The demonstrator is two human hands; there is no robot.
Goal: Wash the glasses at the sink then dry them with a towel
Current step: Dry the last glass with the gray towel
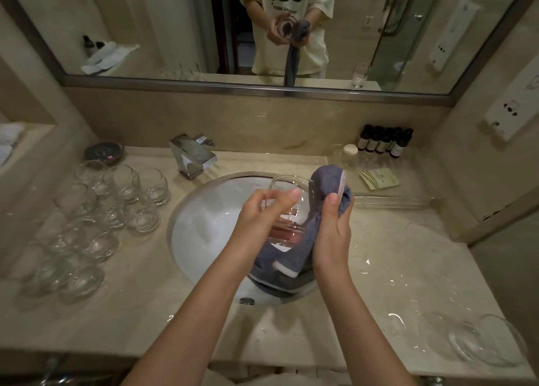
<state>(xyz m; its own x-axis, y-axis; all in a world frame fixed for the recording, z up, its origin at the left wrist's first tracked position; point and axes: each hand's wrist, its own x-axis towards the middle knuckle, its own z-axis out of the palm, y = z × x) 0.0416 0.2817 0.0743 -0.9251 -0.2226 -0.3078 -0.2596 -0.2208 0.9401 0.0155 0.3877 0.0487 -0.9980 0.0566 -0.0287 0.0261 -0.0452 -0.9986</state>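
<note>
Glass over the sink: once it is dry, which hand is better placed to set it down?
Probably the left. The left hand alone grips the glass, while the right hand is wrapped in the towel. Where dried glasses go is not clear.

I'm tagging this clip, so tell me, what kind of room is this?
Most likely a hotel bathroom. An undermount sink with a chrome faucet sits in a stone counter below a wide mirror, and a row of small dark toiletry bottles stands by the wall.
</note>
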